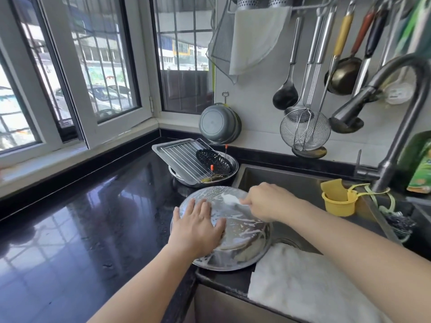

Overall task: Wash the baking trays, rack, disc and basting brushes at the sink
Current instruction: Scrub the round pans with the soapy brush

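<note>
White towel (310, 285) drapes the sink (291, 183) edge beside a soapy round tray (242, 229) — left hand (198, 226) presses it flat, fingers straight and spread; right hand (268, 201) pinches a sudsy brush (229, 198).

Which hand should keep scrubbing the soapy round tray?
Probably the right hand: it already grips the soapy scrubber on the round tray. The left hand lies flat on the tray, steadying it at the sink edge.

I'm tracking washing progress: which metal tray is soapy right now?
The round tray at the sink edge under both hands; the rectangular tray sits behind, propped in a bowl, without suds.
</note>
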### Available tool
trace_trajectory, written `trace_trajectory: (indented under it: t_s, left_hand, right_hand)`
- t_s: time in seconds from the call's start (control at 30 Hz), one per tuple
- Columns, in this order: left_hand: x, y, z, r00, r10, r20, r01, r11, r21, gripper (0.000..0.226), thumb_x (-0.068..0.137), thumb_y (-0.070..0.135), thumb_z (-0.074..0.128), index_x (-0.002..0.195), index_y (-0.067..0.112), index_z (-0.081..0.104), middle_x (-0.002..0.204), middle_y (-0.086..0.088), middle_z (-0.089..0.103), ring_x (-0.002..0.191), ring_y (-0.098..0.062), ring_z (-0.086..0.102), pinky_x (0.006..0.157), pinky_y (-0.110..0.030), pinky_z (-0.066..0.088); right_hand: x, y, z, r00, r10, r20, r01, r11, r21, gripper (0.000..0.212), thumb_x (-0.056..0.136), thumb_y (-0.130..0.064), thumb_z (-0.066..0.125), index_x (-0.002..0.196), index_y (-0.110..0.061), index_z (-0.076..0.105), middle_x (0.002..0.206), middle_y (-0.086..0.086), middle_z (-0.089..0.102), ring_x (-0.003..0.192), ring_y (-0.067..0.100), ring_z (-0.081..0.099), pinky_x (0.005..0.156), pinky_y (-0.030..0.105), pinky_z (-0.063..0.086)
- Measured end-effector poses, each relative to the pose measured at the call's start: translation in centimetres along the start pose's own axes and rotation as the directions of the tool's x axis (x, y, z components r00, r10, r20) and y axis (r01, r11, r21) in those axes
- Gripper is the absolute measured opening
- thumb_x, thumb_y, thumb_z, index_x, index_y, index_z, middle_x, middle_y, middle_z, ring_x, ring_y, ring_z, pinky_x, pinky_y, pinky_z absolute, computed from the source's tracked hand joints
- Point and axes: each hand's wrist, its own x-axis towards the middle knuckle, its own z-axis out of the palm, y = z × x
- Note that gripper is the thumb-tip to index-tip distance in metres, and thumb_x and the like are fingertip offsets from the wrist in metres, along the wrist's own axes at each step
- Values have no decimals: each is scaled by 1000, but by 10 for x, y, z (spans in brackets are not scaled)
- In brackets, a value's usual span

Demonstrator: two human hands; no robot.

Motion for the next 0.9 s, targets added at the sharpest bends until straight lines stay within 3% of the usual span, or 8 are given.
trace_trajectory:
  t_s: [0.07, 0.17, 0.3, 0.47, 0.53, 0.63, 0.73, 0.9]
  left_hand:
    - [0, 1, 1, 1000, 8, -15, -8, 1000, 4, 70, 101, 63, 23, 155, 21, 32, 169, 7, 23, 159, -18, 6, 125, -56, 7]
    - [-1, 0, 1, 996, 36, -82, -34, 999, 27, 54, 100, 62, 27, 134, 25, 46, 153, 10, 38, 146, -14, 22, 119, -51, 18]
    - [-1, 0, 3, 994, 39, -102, -35, 999, 36, 48, 99, 61, 27, 124, 26, 48, 145, 12, 41, 139, -13, 26, 115, -49, 22]
    - [1, 0, 5, 993, 34, -110, -29, 999, 45, 45, 98, 61, 26, 119, 27, 47, 139, 12, 42, 136, -15, 29, 113, -51, 26]
    - [1, 0, 6, 993, 34, -111, -29, 998, 47, 44, 97, 61, 25, 116, 28, 47, 133, 13, 42, 132, -15, 31, 111, -52, 28]
    - [2, -2, 7, 992, 39, -120, -35, 999, 40, 41, 97, 61, 26, 112, 28, 45, 126, 14, 42, 129, -15, 33, 110, -53, 30]
    - [2, -1, 7, 993, 21, -113, -20, 1000, 13, 36, 97, 60, 28, 107, 29, 45, 118, 15, 40, 125, -14, 34, 107, -54, 32]
    - [3, 0, 8, 991, 23, -134, -21, 1000, 11, 33, 98, 58, 29, 106, 29, 44, 115, 14, 39, 123, -13, 34, 104, -53, 33]
  right_hand:
    - [1, -1, -2, 1000, -5, 12, 5, 1000, 3, 44, 97, -23, 46, 135, -38, 63, 134, 9, 60, 116, 37, 61, 93, 41, 52]
    - [16, 12, -9, 991, 116, -60, -117, 993, -9, 42, 89, -19, 55, 128, -27, 67, 125, 10, 65, 109, 36, 64, 86, 39, 52]
    - [33, -2, -9, 998, 65, -9, -64, 995, 78, 45, 94, -18, 49, 135, -26, 64, 136, 12, 59, 115, 38, 61, 85, 38, 50]
    - [63, -11, -12, 994, 106, -24, -103, 990, 94, 40, 88, -22, 62, 127, -22, 68, 128, 10, 63, 106, 34, 65, 86, 38, 55]
    - [67, -23, -10, 997, 66, -42, -62, 994, 90, 32, 95, -29, 58, 124, -20, 68, 123, 10, 65, 101, 34, 65, 79, 36, 53]
    - [64, -18, -13, 997, 73, -35, -71, 996, 54, 29, 96, -24, 55, 120, -13, 67, 121, 12, 66, 93, 31, 64, 73, 35, 51]
    - [51, 19, -17, 989, 146, 31, -146, 989, 3, 36, 98, -21, 45, 124, -7, 65, 124, 15, 65, 92, 32, 59, 76, 37, 52]
    - [-21, 41, -14, 986, 112, 125, -111, 994, -18, 44, 103, -18, 38, 133, -33, 67, 126, 6, 65, 104, 31, 61, 87, 34, 53]
